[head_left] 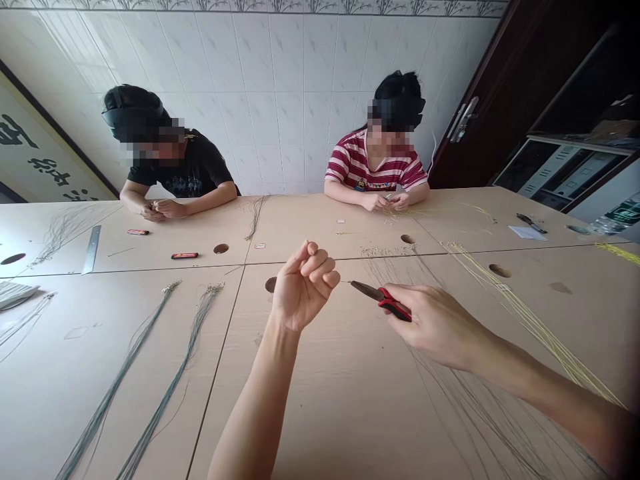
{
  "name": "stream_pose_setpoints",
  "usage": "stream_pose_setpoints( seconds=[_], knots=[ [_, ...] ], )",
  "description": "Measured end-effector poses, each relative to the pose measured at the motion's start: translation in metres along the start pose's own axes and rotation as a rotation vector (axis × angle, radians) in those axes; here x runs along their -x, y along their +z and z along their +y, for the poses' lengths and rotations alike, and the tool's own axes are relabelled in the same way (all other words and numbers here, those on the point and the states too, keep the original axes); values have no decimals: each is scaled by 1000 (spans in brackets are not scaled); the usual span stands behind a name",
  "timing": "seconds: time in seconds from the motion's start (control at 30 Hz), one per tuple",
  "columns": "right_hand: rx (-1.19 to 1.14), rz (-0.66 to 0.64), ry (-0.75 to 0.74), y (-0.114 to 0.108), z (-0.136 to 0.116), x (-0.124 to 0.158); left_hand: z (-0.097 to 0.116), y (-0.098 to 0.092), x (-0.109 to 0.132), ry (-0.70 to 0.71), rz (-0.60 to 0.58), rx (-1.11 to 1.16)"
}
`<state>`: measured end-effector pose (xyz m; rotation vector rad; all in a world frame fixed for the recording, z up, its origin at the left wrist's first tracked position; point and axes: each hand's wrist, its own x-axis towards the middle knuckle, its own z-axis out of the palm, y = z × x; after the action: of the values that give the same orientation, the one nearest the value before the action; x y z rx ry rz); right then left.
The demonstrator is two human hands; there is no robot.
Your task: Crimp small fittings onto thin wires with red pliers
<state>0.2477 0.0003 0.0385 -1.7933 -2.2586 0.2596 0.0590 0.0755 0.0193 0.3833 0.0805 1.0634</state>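
Observation:
My left hand (304, 283) is raised over the table with its fingers curled and pinched on something too small to make out. My right hand (435, 323) grips red-handled pliers (383, 298), whose dark jaws point left toward the left hand's fingertips. A thin wire seems to run between the jaws and the pinch. Beneath my right arm lie several thin grey wires (450, 393) spread on the tabletop (325, 400). Yellow wires (530, 320) lie in a bundle to the right.
Two bundles of grey-green cords (165, 373) lie at the left. Across the table sit two people, one in a black shirt (195, 173) and one in a striped shirt (370, 167), both working with their hands. A metal ruler (91, 248), round table holes and small items lie about.

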Motion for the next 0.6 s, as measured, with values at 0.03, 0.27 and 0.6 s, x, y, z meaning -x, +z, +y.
stream_pose_setpoints(
  seconds=[0.03, 0.27, 0.6],
  knots=[
    [8, 1, -9, 1, 0, 1, 0, 1, -1, -19, 6, -5],
    [88, -8, -88, 3, -3, 4, 2, 2, -9, -53, 36, -142],
    [101, -62, -96, 3, -2, 5, 4, 2, -3, -50, 71, -349]
  ],
)
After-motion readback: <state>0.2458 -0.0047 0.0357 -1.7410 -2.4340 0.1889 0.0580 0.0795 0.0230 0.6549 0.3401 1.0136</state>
